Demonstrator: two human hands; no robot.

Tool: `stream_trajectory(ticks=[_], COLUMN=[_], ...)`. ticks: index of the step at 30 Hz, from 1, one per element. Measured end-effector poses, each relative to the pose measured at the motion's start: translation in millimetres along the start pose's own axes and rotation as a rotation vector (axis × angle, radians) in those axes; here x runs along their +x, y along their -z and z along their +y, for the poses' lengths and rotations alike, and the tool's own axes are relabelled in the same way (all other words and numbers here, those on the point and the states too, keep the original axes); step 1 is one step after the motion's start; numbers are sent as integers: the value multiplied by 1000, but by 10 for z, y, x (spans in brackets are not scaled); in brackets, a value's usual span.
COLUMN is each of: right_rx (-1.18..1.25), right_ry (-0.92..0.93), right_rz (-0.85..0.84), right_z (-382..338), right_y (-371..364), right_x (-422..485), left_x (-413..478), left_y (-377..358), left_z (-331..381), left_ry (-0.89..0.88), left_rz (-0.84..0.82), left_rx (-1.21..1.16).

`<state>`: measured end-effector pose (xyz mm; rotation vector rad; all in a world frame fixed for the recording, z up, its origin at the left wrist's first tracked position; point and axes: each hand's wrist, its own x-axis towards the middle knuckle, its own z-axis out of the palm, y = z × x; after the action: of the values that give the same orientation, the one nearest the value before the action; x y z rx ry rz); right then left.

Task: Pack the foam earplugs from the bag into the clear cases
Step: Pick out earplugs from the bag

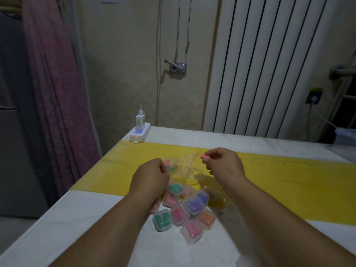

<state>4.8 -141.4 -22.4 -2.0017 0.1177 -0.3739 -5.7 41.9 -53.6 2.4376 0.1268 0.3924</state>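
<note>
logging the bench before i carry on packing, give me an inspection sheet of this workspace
surface: white table with a yellow cloth across it
job's things: clear bag holding earplugs; filled cases piled near the front; pink earplug
clutter: power strip with charger at the far corner
grippers: left hand grips the bag; right hand pinches the pink earplug
cables: white lead from charger; cords hang on wall
surroundings: radiator, curtain
</note>
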Motion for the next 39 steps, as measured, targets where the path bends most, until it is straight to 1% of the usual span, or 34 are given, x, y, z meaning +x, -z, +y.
stream_trajectory(ticks=[2, 5, 7, 8, 10, 12, 13, 15, 17, 19, 22, 23, 25, 28, 31, 33, 36, 39], right_rx=[106, 317, 419, 446, 479, 464, 451, 463, 463, 432, 399, 381, 275, 61, -98, -207, -326, -338], right_ry=[-41, -103, -119, -120, -115, -100, -90, -73, -57, -43, -56, -62, -50, -34, -29, -3, 27, 36], right_rz=[-20, -74, -122, -148, -188, -195, -195, -216, -240, -221, -137, -128, -132, -123, -143, -202, -266, -358], right_z=[-25, -64, -82, -84, -57, -15, 6, 26, 43, 71, 91, 81, 43, -7, -38, -78, -107, -82], right_y=[116, 277, 364, 398, 438, 436, 430, 415, 389, 354, 317, 313, 301, 209, 48, -69, -258, -413], right_x=[-104, -253, -360, -417, -515, -579, -592, -596, -587, -573, -498, -459, -365, -188, -15, 63, 130, 167], left_x=[-37, -95, -144, -180, -270, -350, -384, -436, -451, -422, -287, -230, -127, -37, -25, -26, -15, 7], left_y=[47, 162, 213, 221, 211, 185, 164, 117, 77, 61, 120, 145, 170, 149, 100, 83, 52, 19], left_z=[59, 175, 240, 268, 331, 395, 422, 459, 470, 445, 349, 305, 203, 107, 74, 59, 19, -12], left_ry=[-33, -130, -214, -249, -266, -242, -241, -247, -253, -256, -169, -137, -92, -21, 18, 9, -17, -33], left_rz=[28, 157, 199, 188, 108, -15, -67, -144, -195, -162, 40, 88, 130, 97, 4, -37, -74, -70], left_rx=[45, 133, 101, 44, -185, -444, -525, -599, -610, -586, -596, -588, -506, -277, -148, -100, -92, -74])
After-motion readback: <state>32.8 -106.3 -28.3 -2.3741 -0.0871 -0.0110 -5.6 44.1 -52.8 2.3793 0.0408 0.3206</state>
